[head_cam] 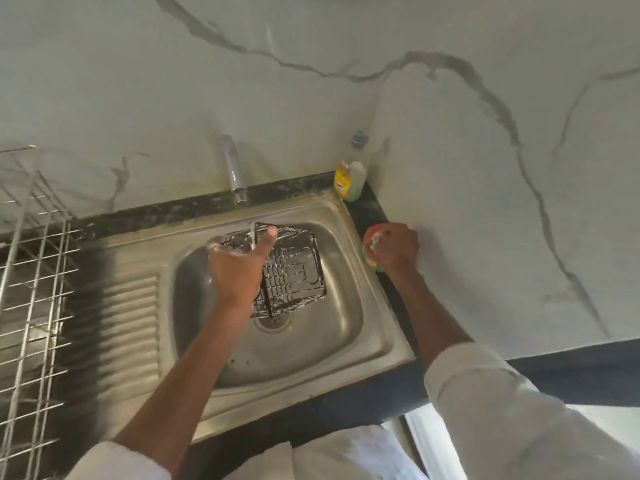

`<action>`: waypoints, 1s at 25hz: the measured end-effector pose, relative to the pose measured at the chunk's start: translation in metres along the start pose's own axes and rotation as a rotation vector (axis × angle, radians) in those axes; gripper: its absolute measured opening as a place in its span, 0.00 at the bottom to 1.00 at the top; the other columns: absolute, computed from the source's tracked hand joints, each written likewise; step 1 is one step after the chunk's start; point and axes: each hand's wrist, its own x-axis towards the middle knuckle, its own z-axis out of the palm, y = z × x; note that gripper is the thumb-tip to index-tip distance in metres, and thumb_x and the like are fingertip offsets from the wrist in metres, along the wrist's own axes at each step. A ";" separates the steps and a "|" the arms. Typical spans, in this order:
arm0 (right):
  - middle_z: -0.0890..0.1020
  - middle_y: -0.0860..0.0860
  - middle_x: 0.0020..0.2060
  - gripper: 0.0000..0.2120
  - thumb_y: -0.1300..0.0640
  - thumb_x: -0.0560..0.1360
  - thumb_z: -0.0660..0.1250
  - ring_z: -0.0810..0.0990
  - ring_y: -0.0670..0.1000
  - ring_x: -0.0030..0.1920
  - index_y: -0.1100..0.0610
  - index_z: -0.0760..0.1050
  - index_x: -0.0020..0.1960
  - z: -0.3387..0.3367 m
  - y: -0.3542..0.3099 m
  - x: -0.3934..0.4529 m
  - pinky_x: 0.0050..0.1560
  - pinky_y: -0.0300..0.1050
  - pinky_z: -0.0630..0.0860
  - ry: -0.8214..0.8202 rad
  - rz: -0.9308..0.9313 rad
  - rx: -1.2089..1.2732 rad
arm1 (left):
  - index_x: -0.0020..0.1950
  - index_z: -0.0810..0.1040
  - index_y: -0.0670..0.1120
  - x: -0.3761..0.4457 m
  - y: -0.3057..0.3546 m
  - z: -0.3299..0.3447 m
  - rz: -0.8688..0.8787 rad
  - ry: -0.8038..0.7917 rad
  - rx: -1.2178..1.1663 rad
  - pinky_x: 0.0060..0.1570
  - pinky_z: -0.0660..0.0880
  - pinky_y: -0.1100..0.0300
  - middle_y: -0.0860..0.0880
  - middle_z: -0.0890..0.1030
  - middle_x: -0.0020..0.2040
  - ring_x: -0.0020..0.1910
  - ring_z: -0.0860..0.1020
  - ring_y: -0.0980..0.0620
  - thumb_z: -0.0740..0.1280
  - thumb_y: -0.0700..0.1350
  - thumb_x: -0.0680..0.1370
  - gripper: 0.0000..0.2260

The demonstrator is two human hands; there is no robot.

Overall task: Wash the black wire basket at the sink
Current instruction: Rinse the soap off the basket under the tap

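Note:
The black wire basket [294,268], streaked with white suds, is held tilted over the steel sink bowl [311,344]. My left hand [237,268] grips its left rim, thumb stretched up along the top edge. A thin stream of water runs from the chrome tap [232,169] onto the basket's upper rim near my thumb. My right hand [396,249] is off to the right, on the dark counter strip beside the sink, fingers curled round a soapy red and green sponge [371,249].
Two dish soap bottles [349,180] stand in the back right corner against the marble wall. A silver wire dish rack [31,271] fills the left side beside the ribbed drainboard [128,327]. The drain [273,322] lies below the basket.

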 end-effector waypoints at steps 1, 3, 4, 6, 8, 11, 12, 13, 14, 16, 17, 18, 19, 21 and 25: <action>0.84 0.59 0.58 0.12 0.57 0.80 0.69 0.82 0.60 0.60 0.58 0.83 0.60 0.002 0.003 0.008 0.61 0.51 0.78 -0.051 0.011 -0.067 | 0.81 0.61 0.36 0.002 0.004 0.007 0.013 -0.003 0.044 0.53 0.82 0.50 0.49 0.76 0.39 0.44 0.82 0.47 0.81 0.72 0.63 0.61; 0.83 0.59 0.57 0.13 0.55 0.79 0.70 0.83 0.60 0.58 0.59 0.83 0.61 0.003 0.007 0.019 0.58 0.51 0.80 -0.109 0.015 -0.109 | 0.81 0.60 0.35 0.006 0.010 0.019 0.014 0.008 0.080 0.53 0.81 0.51 0.47 0.80 0.40 0.43 0.81 0.50 0.79 0.76 0.60 0.65; 0.84 0.58 0.56 0.12 0.56 0.79 0.69 0.83 0.60 0.57 0.58 0.83 0.59 0.003 0.008 0.022 0.56 0.50 0.80 -0.107 0.025 -0.091 | 0.82 0.60 0.36 0.008 0.012 0.023 0.009 0.009 0.093 0.56 0.82 0.48 0.45 0.83 0.43 0.46 0.83 0.47 0.77 0.80 0.57 0.69; 0.86 0.55 0.52 0.10 0.57 0.79 0.66 0.85 0.59 0.55 0.56 0.86 0.54 0.004 0.008 0.023 0.53 0.48 0.80 -0.015 0.017 -0.014 | 0.80 0.62 0.39 0.013 0.014 0.026 -0.003 0.020 0.120 0.57 0.83 0.44 0.40 0.86 0.52 0.53 0.85 0.40 0.76 0.82 0.53 0.69; 0.87 0.49 0.50 0.11 0.57 0.79 0.65 0.85 0.55 0.53 0.52 0.86 0.53 0.004 -0.009 0.012 0.53 0.44 0.79 0.034 0.002 0.157 | 0.77 0.64 0.40 0.013 0.019 0.022 -0.002 -0.009 0.143 0.46 0.84 0.50 0.42 0.85 0.48 0.45 0.85 0.44 0.80 0.74 0.60 0.59; 0.87 0.51 0.42 0.09 0.53 0.82 0.68 0.84 0.52 0.43 0.56 0.84 0.55 0.012 -0.069 -0.021 0.40 0.38 0.79 -0.425 0.071 0.764 | 0.71 0.71 0.41 0.010 0.019 0.009 0.111 -0.084 0.279 0.27 0.74 0.65 0.51 0.82 0.39 0.29 0.77 0.60 0.84 0.57 0.69 0.39; 0.88 0.54 0.42 0.13 0.48 0.82 0.68 0.84 0.53 0.42 0.57 0.83 0.56 0.015 -0.088 -0.031 0.39 0.41 0.81 -0.630 0.157 0.902 | 0.68 0.73 0.44 0.007 0.021 0.004 0.177 -0.113 0.338 0.28 0.74 0.66 0.52 0.83 0.41 0.32 0.78 0.62 0.84 0.57 0.69 0.35; 0.88 0.58 0.45 0.18 0.43 0.81 0.67 0.84 0.55 0.43 0.57 0.84 0.57 0.018 -0.101 -0.038 0.40 0.45 0.82 -0.790 0.210 0.946 | 0.65 0.73 0.48 0.005 0.021 -0.001 0.234 -0.145 0.388 0.33 0.76 0.66 0.53 0.83 0.45 0.37 0.80 0.62 0.84 0.59 0.68 0.34; 0.87 0.61 0.48 0.21 0.41 0.80 0.68 0.84 0.58 0.45 0.57 0.84 0.58 0.022 -0.112 -0.043 0.43 0.49 0.83 -0.910 0.240 0.943 | 0.63 0.72 0.51 0.007 0.020 -0.009 0.274 -0.177 0.429 0.38 0.79 0.64 0.55 0.83 0.47 0.42 0.82 0.61 0.83 0.61 0.67 0.33; 0.86 0.62 0.50 0.17 0.46 0.79 0.71 0.83 0.59 0.48 0.58 0.84 0.60 0.028 -0.125 -0.052 0.50 0.53 0.81 -1.061 0.284 0.962 | 0.59 0.73 0.57 0.017 0.016 -0.026 0.330 -0.252 0.492 0.48 0.82 0.57 0.57 0.83 0.49 0.47 0.83 0.59 0.82 0.61 0.66 0.28; 0.85 0.61 0.49 0.15 0.50 0.79 0.71 0.83 0.58 0.47 0.59 0.83 0.59 0.030 -0.128 -0.057 0.50 0.53 0.80 -1.093 0.303 1.001 | 0.59 0.73 0.58 0.023 0.015 -0.034 0.331 -0.286 0.518 0.51 0.82 0.57 0.58 0.83 0.50 0.49 0.84 0.58 0.81 0.60 0.66 0.27; 0.85 0.60 0.48 0.12 0.52 0.80 0.71 0.83 0.58 0.46 0.59 0.81 0.59 0.032 -0.129 -0.060 0.50 0.53 0.80 -1.106 0.290 1.036 | 0.61 0.72 0.58 0.029 0.016 -0.042 0.323 -0.314 0.530 0.51 0.81 0.58 0.57 0.83 0.51 0.50 0.84 0.57 0.81 0.60 0.66 0.29; 0.85 0.60 0.48 0.12 0.53 0.81 0.69 0.85 0.58 0.46 0.59 0.80 0.61 0.034 -0.128 -0.062 0.51 0.53 0.81 -1.109 0.231 1.027 | 0.65 0.72 0.56 0.036 0.016 -0.049 0.306 -0.343 0.532 0.50 0.80 0.63 0.57 0.83 0.52 0.51 0.84 0.57 0.81 0.59 0.66 0.32; 0.88 0.57 0.50 0.13 0.50 0.84 0.66 0.87 0.57 0.50 0.55 0.77 0.65 0.040 -0.120 -0.062 0.56 0.55 0.82 -1.076 0.021 0.831 | 0.71 0.71 0.51 0.048 0.020 -0.059 0.277 -0.412 0.517 0.45 0.75 0.72 0.56 0.83 0.54 0.53 0.83 0.56 0.83 0.54 0.68 0.36; 0.84 0.47 0.55 0.16 0.45 0.79 0.73 0.82 0.50 0.55 0.44 0.78 0.65 0.057 -0.107 -0.062 0.55 0.50 0.81 -0.782 -0.460 0.241 | 0.75 0.66 0.51 0.067 0.025 -0.067 0.203 -0.588 0.460 0.53 0.71 0.72 0.60 0.79 0.57 0.55 0.77 0.62 0.87 0.51 0.67 0.44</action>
